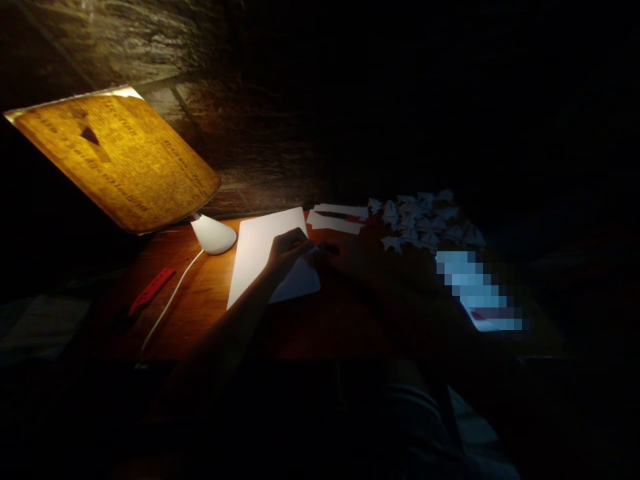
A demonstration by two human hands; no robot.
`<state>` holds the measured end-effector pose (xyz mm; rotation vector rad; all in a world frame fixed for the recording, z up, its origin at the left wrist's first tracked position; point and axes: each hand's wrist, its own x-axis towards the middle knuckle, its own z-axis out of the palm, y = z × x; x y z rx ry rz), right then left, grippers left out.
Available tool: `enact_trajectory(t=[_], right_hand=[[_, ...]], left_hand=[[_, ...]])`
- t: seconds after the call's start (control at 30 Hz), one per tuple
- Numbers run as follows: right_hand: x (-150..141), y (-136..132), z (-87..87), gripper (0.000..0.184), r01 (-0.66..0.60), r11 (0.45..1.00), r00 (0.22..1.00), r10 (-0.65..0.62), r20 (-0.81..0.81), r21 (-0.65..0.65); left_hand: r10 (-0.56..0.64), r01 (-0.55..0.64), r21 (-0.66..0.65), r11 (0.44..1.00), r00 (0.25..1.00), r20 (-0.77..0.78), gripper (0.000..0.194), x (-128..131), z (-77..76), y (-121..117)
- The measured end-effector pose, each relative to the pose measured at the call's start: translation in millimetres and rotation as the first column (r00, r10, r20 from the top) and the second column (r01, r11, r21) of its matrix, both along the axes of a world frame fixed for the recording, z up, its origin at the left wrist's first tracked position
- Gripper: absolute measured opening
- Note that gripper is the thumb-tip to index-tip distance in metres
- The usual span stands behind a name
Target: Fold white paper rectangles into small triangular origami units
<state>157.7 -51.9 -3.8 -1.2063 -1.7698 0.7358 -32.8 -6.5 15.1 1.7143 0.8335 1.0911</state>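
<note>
Above the right part of a white sheet of paper (267, 247), my left hand (290, 248) is closed in a pinch on a small piece of paper (315, 248). My right hand (340, 253) meets it from the other side, its fingers closed at the same small piece; deep shadow hides most of this hand. The piece's exact shape is too dark to make out. Just beyond the hands lie paper strips (340, 225), with scissors with red handles (360, 219) resting on them. Many small folded paper shapes (425, 220) are heaped to the right.
A lamp with a printed yellow shade (115, 160) and white base (214, 235) stands at the left, its white cable (173, 300) running forward. Near it lies a long red object (153, 290). A bright, pixelated device (477, 290) lies on the wooden table (200, 287) at right.
</note>
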Motion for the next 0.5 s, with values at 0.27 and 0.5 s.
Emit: enact_trajectory(t=[0.27, 0.5], right_hand=[[-1.6, 0.9, -1.6, 0.014, 0.02, 0.999, 0.999, -0.018, -0.032, 0.039], [3.0, 2.6, -3.4, 0.019, -0.001, 0.998, 0.998, 0.005, -0.069, 0.059]], left_hand=[[0.013, -0.013, -0.023, 1.0, 1.0, 0.001, 0.046, 0.8, 1.6, -1.9], [-0.01, 0.015, -0.062, 0.998, 0.998, 0.07, 0.045, 4.3, 1.7, -2.3]])
